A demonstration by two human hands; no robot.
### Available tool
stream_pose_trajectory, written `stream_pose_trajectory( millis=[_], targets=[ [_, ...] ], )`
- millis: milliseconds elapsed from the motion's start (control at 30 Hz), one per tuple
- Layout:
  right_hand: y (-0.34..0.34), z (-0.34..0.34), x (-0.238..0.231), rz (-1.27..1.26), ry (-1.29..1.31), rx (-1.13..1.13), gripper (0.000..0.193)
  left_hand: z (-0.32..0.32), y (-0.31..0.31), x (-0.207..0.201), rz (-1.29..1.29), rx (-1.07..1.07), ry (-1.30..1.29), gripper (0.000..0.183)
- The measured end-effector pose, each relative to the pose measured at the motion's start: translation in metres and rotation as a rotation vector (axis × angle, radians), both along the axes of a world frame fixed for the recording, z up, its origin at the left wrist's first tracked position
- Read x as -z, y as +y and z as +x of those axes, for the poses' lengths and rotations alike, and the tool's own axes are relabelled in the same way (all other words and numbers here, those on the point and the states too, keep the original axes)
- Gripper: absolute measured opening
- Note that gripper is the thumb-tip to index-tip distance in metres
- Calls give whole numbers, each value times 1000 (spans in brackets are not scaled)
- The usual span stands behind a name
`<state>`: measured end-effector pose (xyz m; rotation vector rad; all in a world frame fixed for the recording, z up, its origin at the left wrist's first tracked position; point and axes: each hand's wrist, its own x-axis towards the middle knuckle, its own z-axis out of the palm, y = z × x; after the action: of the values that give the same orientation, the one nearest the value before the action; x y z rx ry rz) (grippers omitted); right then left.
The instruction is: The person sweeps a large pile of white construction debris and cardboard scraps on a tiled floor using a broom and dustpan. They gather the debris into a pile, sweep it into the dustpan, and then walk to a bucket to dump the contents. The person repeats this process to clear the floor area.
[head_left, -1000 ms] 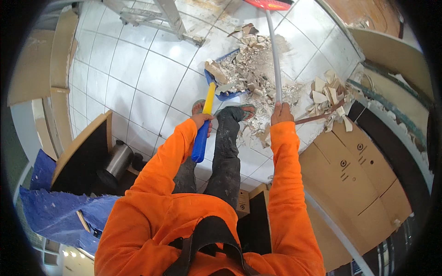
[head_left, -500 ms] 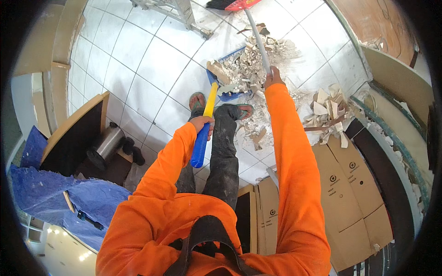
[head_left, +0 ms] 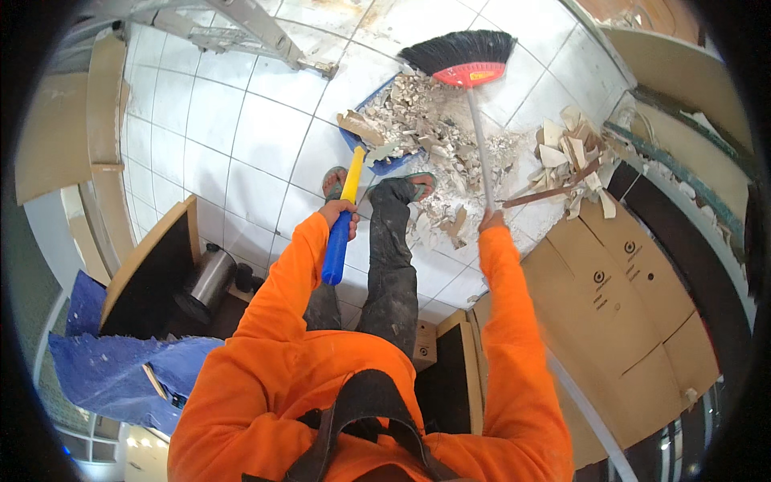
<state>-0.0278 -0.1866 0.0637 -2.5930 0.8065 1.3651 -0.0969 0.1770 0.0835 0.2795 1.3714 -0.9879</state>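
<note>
My right hand (head_left: 491, 221) is closed round the grey pole of a broom (head_left: 467, 74). Its red head with black bristles points away from me, at the far edge of a heap of broken plaster and tile rubble (head_left: 450, 132). My left hand (head_left: 338, 217) grips the yellow-and-blue handle of a dustpan (head_left: 393, 165) low down, near its blue end. The dustpan's blue pan lies on the floor under rubble, so only parts of its rim show. A larger broken piece (head_left: 359, 127) leans over the pan's left edge.
More shards (head_left: 572, 153) are piled at the right by flattened cardboard (head_left: 614, 321). A metal ladder (head_left: 261, 32) stands at the far left. Nearer on the left are a steel cylinder (head_left: 207, 281) and a blue sheet (head_left: 120, 377). My feet stand close to the dustpan.
My right hand has drawn the broom nearer, so its head now shows whole beyond the rubble. My left hand keeps its hold on the dustpan. The view has shifted slightly.
</note>
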Motion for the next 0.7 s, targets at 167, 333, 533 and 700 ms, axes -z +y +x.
stream_pose_trajectory(
  millis=[167, 333, 533, 700],
  targets=[
    [52, -91, 22, 148, -133, 138, 49, 0, 6, 16, -18, 152, -69, 13],
    [130, -137, 3, 167, -104, 359, 53, 7, 8, 52, 21, 116, 105, 22],
    [187, -222, 1, 187, -125, 444, 60, -13, 11, 82, -136, 103, 60, 16],
    [240, -231, -55, 190, -43, 527, 58, -25, 44, 93, -222, 127, 89, 14]
  ],
)
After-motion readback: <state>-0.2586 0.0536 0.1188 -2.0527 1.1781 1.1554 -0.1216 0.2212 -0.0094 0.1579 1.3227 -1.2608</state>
